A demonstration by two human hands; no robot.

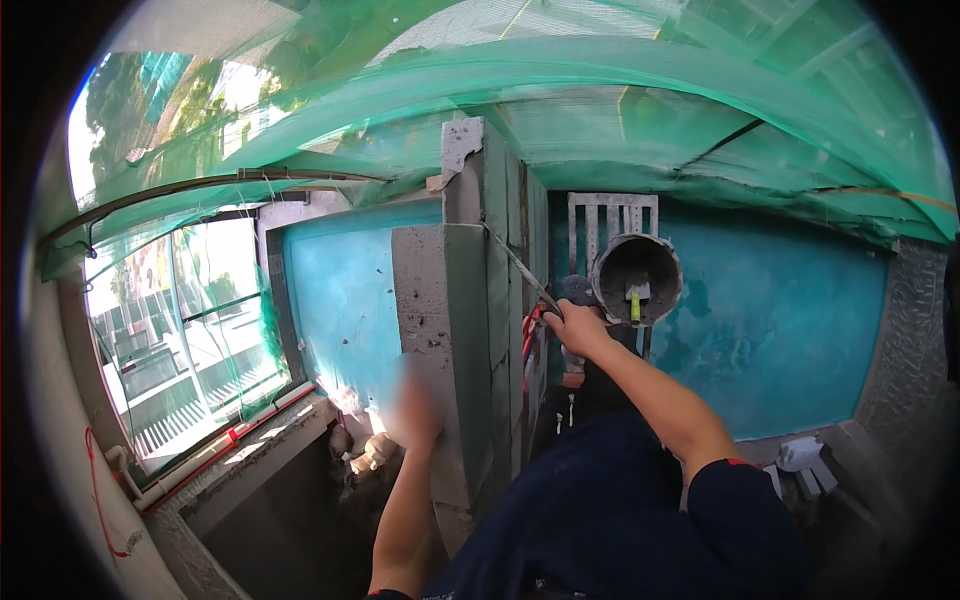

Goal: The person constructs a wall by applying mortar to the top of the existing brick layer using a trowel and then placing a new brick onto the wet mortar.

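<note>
Green netting (pixel 600 80) is arching over at twelve o'clock. I'm watching the right hand (pixel 578 328) gripping a thin tool (pixel 522 268), aiming toward eleven at the wall (pixel 465 290); left hand (pixel 415 405) is blurring, can't tell its grip. Slipping could be gouging blockwork.

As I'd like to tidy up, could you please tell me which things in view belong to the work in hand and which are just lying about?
In use, it seems:
long thin tool, in the right hand
partition wall, beside the left hand
probably the bucket and yellow-green-handled tool inside it

Lying about, it seems:
tan bundle, lower left
grey pieces, lower right
</note>
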